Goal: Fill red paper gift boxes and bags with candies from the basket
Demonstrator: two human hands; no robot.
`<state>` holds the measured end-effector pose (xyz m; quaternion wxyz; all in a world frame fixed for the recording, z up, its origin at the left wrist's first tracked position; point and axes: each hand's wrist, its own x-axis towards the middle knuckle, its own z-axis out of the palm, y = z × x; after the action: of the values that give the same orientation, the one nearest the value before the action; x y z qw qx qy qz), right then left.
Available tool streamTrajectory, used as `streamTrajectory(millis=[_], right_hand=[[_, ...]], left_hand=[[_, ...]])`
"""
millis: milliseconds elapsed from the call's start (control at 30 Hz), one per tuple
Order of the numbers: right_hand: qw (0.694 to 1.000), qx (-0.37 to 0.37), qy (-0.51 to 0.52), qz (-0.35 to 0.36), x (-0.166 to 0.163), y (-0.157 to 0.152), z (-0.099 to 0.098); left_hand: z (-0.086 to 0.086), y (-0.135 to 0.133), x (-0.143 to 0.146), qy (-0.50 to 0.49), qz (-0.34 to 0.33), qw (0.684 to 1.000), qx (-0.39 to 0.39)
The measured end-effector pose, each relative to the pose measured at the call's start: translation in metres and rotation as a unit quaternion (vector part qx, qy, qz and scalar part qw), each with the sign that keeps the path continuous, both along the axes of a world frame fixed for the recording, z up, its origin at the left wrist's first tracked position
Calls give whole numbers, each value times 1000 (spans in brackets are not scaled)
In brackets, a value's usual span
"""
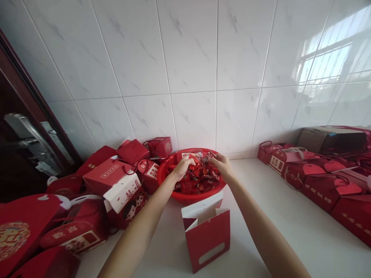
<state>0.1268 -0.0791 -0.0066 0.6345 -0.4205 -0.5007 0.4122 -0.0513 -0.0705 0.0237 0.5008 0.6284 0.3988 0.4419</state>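
A red plastic basin [185,197] full of red-wrapped sweets [199,181] stands on the white counter against the tiled wall. Both my hands reach into it. My left hand [183,166] has its fingers curled round some wrapped sweets. My right hand [220,164] also has its fingers closed among the sweets. An open red gift box [207,236] with white inner flaps stands upright in front of the basin, between my forearms.
A heap of red gift boxes and bags [116,181] lies to the left, reaching the counter's front. A row of closed red boxes [319,181] runs along the right, with a cardboard carton [327,138] behind. A dark door with a metal handle [26,139] is at far left.
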Motion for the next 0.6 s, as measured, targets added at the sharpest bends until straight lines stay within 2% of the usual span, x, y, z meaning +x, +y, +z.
streamTrajectory(millis=[200,300,367,467,600], right_hand=[[1000,-1,-17,-6,3,0,-1],[999,-12,-46,22,2,-5,2],[996,-17,-74,42,1,-9,5],[993,18,-97,59,0,-13,9],[990,57,-104,74,0,-14,10]], left_hand=[[-2,1,1,-8,10,999,-35],[-2,1,2,-3,21,999,-31],[-2,0,2,-14,15,998,-59],[-1,0,2,-34,-10,995,-96],[-1,0,2,-38,-30,993,-103]])
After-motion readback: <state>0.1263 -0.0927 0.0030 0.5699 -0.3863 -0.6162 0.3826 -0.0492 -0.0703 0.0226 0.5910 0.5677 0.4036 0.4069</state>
